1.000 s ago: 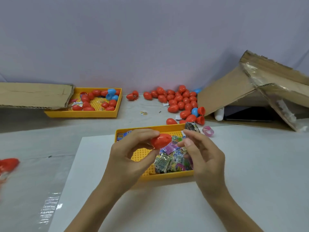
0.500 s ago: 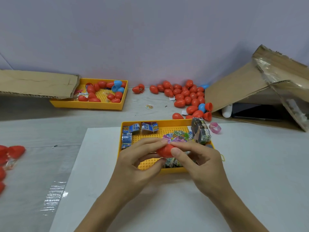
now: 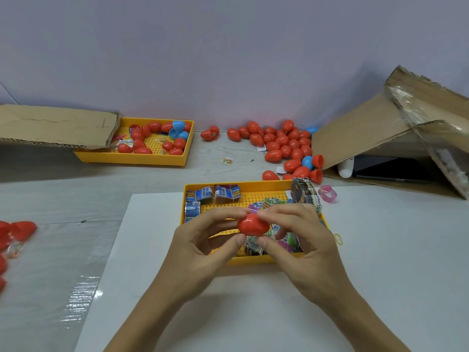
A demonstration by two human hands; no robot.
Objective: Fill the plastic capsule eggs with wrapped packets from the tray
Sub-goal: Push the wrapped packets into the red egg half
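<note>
— Where is the red plastic capsule egg point(image 3: 253, 224) seen?

— Above the near yellow pegged plastic tray point(image 3: 253, 260), over the heap of small printed wrapped packets point(image 3: 276, 240). It is pinched from both sides: the left hand point(image 3: 203, 250) and the right hand point(image 3: 304, 247) are curled round it, fingertips and thumbs pressed on its shell.

— And beyond that tray?

— A pile of red and blue plastic eggs point(image 3: 286, 146) is spread on the desk point(image 3: 50, 199).
</note>
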